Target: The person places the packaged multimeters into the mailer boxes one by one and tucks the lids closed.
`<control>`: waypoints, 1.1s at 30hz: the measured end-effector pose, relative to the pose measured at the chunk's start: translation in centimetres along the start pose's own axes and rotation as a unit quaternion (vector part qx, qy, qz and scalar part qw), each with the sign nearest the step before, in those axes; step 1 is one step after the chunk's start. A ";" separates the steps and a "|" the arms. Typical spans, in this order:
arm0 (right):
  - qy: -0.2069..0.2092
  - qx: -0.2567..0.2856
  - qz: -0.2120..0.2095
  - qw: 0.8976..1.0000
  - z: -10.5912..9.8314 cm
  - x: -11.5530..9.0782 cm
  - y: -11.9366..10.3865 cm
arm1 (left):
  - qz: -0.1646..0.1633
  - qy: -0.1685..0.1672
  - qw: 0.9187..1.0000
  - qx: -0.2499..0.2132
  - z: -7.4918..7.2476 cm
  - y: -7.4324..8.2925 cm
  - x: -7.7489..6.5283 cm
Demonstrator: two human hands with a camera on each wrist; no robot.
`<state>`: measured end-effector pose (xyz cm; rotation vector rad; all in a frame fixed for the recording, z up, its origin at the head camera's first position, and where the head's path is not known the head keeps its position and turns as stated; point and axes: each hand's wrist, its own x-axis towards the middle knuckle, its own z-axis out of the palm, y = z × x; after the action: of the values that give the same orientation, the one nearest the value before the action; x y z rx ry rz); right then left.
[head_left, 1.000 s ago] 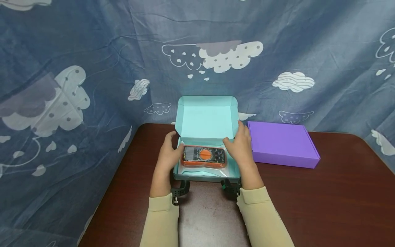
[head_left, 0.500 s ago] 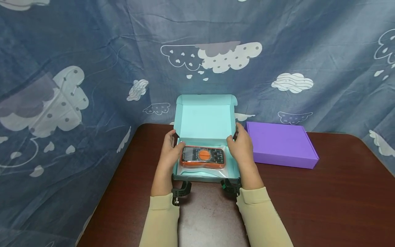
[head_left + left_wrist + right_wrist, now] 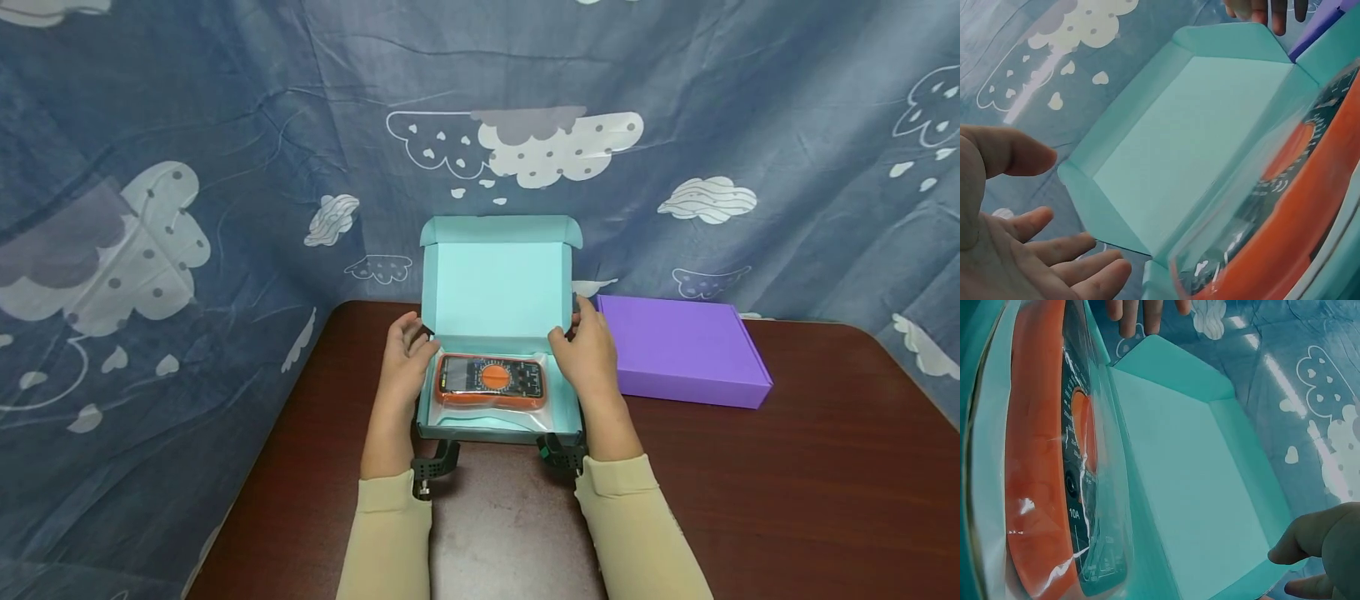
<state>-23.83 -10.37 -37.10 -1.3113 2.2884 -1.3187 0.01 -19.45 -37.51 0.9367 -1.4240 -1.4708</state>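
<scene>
A teal cardboard box [image 3: 566, 417] stands on the table with its lid [image 3: 502, 287] raised. Inside it lies an orange and black multimeter [image 3: 491, 381] in a clear plastic bag [image 3: 552, 400]. At the box's left side is my left hand [image 3: 399, 367], its fingers loosely bent and spread. The left wrist view shows the left fingers [image 3: 1066, 250] beside the lid, apart from it. My right hand [image 3: 590, 354] is at the right rear corner, thumb toward the lid edge. In the right wrist view the right thumb [image 3: 1297, 540] overlaps the lid's side flap, fingers loosely extended.
A closed purple box [image 3: 682, 350] lies just right of the teal box. Behind the brown table [image 3: 750, 492] hangs a blue cloth [image 3: 247, 208] with printed clouds. A black wrist strap [image 3: 437, 461] is on the left wrist, another on the right.
The lid has tilted and its front flap stands higher. My left hand has drawn slightly left and its fingers have spread. The right hand has shifted slightly; the multimeter stays in the box.
</scene>
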 end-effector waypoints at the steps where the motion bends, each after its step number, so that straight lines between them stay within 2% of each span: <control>1: 0.000 -0.003 -0.001 1.000 0.0 0.0 0.0 | 0.000 -0.004 1.000 -0.002 0.0 0.2 -0.1; 5: -0.005 -0.012 0.000 1.000 -0.1 0.0 -0.1 | -0.002 -0.016 1.000 0.001 -0.1 1.4 -0.6; 12: -0.004 -0.049 -0.023 0.999 -0.7 0.1 -0.1 | 0.003 -0.005 0.997 0.076 -0.5 0.5 -0.2; 16: -0.009 -0.063 -0.028 0.998 -1.2 0.1 -0.2 | -0.006 -0.002 0.994 0.108 -0.8 0.6 -0.4; 19: -0.022 -0.076 -0.028 0.996 -1.8 -0.1 -0.2 | -0.006 -0.006 0.990 0.144 -1.0 0.7 -0.5; 25: -0.073 -0.125 -0.035 0.989 -3.2 -0.1 0.1 | -0.015 0.000 0.974 0.228 -1.1 0.9 -0.7; 28: -0.102 -0.141 -0.051 0.983 -3.7 -0.2 0.1 | -0.015 0.000 0.967 0.255 -1.1 0.9 -0.8; 33: -0.127 -0.133 -0.078 0.980 -3.9 -0.3 0.6 | 0.003 -0.016 0.962 0.271 -1.1 0.7 -0.8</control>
<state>-26.17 -7.67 -35.37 -1.6651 2.2771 -0.8416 1.39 -19.05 -36.95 1.2376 -1.8979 -1.1056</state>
